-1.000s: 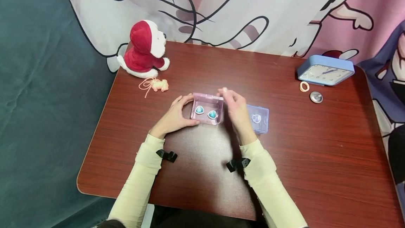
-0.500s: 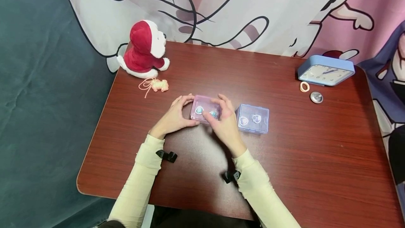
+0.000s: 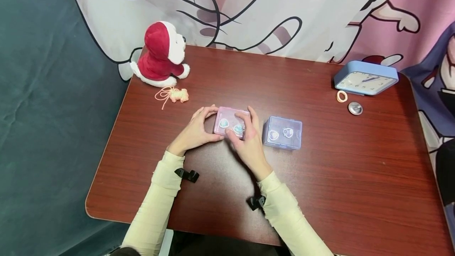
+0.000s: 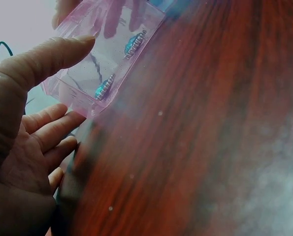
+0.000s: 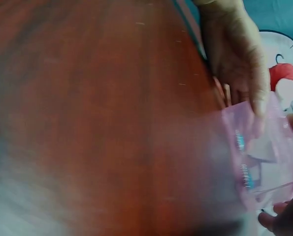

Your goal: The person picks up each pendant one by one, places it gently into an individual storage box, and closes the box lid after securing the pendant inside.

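In the head view a small pink clear plastic box sits on the table with its lid down. Two teal heart-shaped gems with pale beaded rims show inside it. My left hand holds the box from the left, thumb at the near side, fingers at the far side; the left wrist view shows that thumb on the pink wall. My right hand is at the box's right part, its thumb near the front edge of the lid and its fingers bent around the right side. The right fingers are mostly cut off in the right wrist view.
A blue-violet clear box holding two pale heart shapes stands right of the right hand. At the back left are a plush dog in red and a cord bundle. A blue clock, ring and round metal piece lie back right.
The pink box's lid has come down from standing open. My right hand has moved left from beside the violet box onto the pink box, uncovering the violet one. The left hand stays put.
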Tool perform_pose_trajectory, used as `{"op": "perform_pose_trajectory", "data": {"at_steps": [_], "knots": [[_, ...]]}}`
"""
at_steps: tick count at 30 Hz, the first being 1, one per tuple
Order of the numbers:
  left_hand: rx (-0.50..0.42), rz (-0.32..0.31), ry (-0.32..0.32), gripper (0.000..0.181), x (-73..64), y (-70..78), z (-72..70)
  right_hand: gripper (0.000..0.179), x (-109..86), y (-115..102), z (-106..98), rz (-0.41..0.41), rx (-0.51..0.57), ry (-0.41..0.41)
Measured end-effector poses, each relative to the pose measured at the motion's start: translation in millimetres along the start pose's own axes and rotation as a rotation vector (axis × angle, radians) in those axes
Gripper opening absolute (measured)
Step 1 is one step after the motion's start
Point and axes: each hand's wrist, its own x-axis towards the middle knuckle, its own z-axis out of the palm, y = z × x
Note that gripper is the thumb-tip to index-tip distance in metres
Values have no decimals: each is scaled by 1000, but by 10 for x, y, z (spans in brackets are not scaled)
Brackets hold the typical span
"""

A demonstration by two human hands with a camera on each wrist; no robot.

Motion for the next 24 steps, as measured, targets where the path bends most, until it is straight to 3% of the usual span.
{"op": "perform_pose_trajectory", "data": {"at_steps": [9, 16, 21, 24], "knots": [[-3, 13, -2, 87, -19, 30, 15, 56, -55, 137, 86, 3, 114, 51], [-11, 21, -5, 88, -17, 45, 14, 57, -69, 147, 99, -7, 118, 71], [-19, 19, -4, 89, 11, 24, -4, 55, -55, 103, 98, -5, 61, 64], [-9, 15, -7, 92, 17, -3, -18, 54, -56, 40, 58, -46, 38, 74]]}}
